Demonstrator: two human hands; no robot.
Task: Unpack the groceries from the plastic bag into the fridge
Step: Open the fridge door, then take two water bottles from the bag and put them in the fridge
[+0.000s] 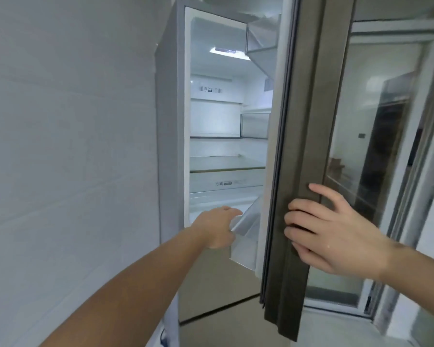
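Head view: the fridge (171, 146) stands against the left wall with its upper door (303, 171) swung part open, edge-on to the camera. The right hand (333, 231) holds the door's near edge, its fingers (298, 219) curled round the dark edge strip and the thumb lying up along the outer face. The left hand (218, 226) reaches in low, touching or gripping the top rim of the clear door bin (246, 236); whether its fingers close round that rim cannot be told. The shelves (226, 167) inside look bare and lit. The bag and groceries are not in view, so nothing seems unpacked yet.

The step in hand looks to be opening the door. To do it well, pull from the edge with the right hand and swing the door wide to the right, until the shelves are fully reachable. The left hand should push on the door's solid inner panel, not the bin rim, which may flex or lift off. Then both hands are free to fetch the bag.
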